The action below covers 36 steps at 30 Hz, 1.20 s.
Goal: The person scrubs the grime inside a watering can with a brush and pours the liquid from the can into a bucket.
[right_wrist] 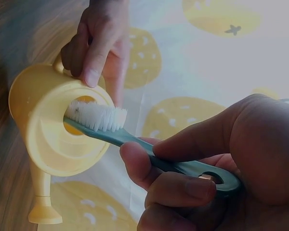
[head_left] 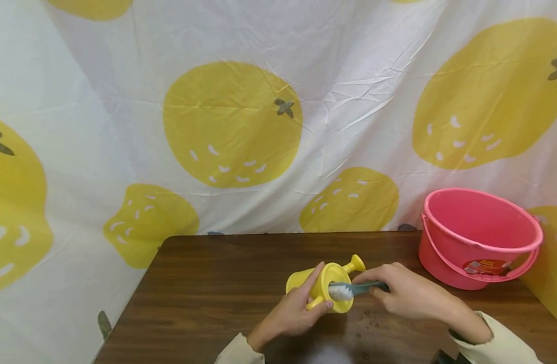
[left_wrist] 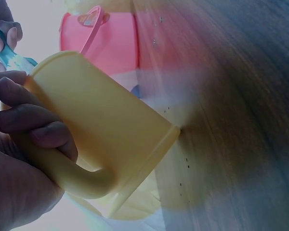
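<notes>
A yellow toy watering can [head_left: 301, 279] is tilted over the brown table, its round opening turned toward the right hand. My left hand [head_left: 296, 311] grips it by the handle [left_wrist: 82, 180], with fingers curled round the handle in the left wrist view and the thumb near the rim. Between thumb and fingers, my right hand [head_left: 408, 293] holds a teal scrub brush [right_wrist: 183, 166]. Its white bristles [right_wrist: 98, 115] lie at the can's opening, the tip of the head just inside. The can's spout [right_wrist: 44, 209] points away from the left hand.
A pink bucket [head_left: 451, 270] with its handle hanging down stands at the table's back right. Water drops [head_left: 367, 323] dot the brown table [head_left: 205, 293] below the right hand. Behind the table hangs a white cloth [head_left: 351, 101] printed with yellow fruit.
</notes>
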Each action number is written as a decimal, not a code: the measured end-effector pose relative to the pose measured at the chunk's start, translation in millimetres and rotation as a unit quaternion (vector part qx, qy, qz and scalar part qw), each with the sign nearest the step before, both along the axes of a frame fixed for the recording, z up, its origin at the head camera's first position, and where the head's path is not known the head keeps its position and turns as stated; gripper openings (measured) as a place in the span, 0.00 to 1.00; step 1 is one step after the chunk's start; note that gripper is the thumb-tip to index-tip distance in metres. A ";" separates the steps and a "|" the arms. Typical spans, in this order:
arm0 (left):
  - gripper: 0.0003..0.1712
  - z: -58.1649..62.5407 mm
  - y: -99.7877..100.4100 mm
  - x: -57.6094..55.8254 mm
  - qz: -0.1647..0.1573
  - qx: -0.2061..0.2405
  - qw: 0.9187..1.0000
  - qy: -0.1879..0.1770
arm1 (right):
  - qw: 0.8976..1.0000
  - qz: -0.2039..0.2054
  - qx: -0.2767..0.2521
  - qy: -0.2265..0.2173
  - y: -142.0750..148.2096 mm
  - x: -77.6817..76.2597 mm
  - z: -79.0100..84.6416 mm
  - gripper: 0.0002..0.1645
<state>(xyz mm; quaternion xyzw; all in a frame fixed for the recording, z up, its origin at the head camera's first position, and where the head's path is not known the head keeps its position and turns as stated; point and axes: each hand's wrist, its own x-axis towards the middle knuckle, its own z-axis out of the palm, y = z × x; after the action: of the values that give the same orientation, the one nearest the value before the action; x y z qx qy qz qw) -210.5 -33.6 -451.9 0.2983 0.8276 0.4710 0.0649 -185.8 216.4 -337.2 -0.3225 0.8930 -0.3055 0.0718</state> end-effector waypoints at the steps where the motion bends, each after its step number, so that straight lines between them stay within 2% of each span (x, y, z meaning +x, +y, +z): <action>1: 0.46 -0.2 0.0 0.0 0.001 -0.001 1.000 0.000 | 1.000 0.000 0.000 -0.003 0.3 0.0 0.1 0.20; 9: 0.46 -0.5 0.3 0.6 0.004 -0.007 1.000 -0.003 | 1.000 -0.003 0.004 -0.019 2.1 0.4 1.4 0.20; 20: 0.46 -0.5 -0.1 0.8 0.004 -0.005 1.000 -0.001 | 1.000 -0.004 0.018 0.006 6.7 1.9 5.7 0.19; 36: 0.46 -1.1 0.9 -0.4 0.007 0.001 1.000 0.001 | 1.000 -0.001 0.012 -0.002 15.4 2.9 8.2 0.19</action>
<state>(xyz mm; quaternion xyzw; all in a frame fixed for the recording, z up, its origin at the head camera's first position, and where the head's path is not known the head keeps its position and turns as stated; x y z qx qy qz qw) -210.9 -32.7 -453.0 0.2932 0.8294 0.4717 0.0608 -182.9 231.8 -329.0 -0.3206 0.8966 -0.2957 0.0769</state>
